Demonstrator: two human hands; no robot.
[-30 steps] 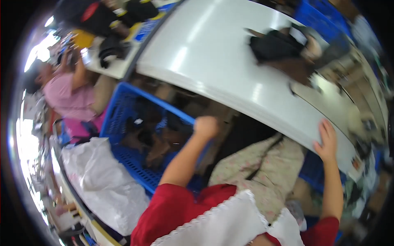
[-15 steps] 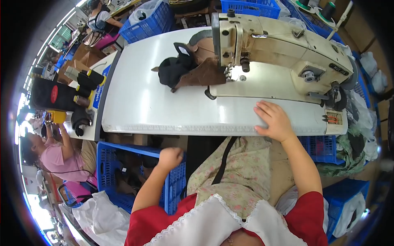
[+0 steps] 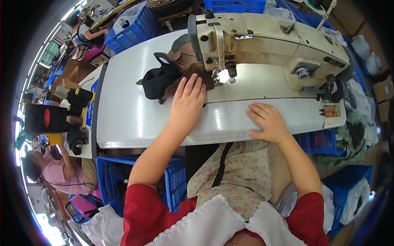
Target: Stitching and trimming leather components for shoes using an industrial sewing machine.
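Observation:
My left hand (image 3: 188, 100) reaches over the table's front edge, its fingers stretched out onto the near edge of a brown piece of material (image 3: 177, 85). That piece runs to the needle area of a cream sewing machine (image 3: 262, 45). Bunched against its left side is black cloth (image 3: 155, 84), with a tan and grey part (image 3: 184, 55) behind. Flat on the white tabletop (image 3: 127, 98), in front of the machine, lies my right hand (image 3: 266, 123), fingers apart and holding nothing.
A blue crate (image 3: 175, 184) with dark items stands below the table at left. Thread spools (image 3: 84, 96) sit on a neighbouring table, where a person in pink (image 3: 67, 174) works. Small red-handled snippers (image 3: 328, 112) lie in a recess at the table's right end.
My left hand has risen from beside the blue crate and moved forward onto the brown piece. My right hand stays on the tabletop. The whole view has shifted slightly.

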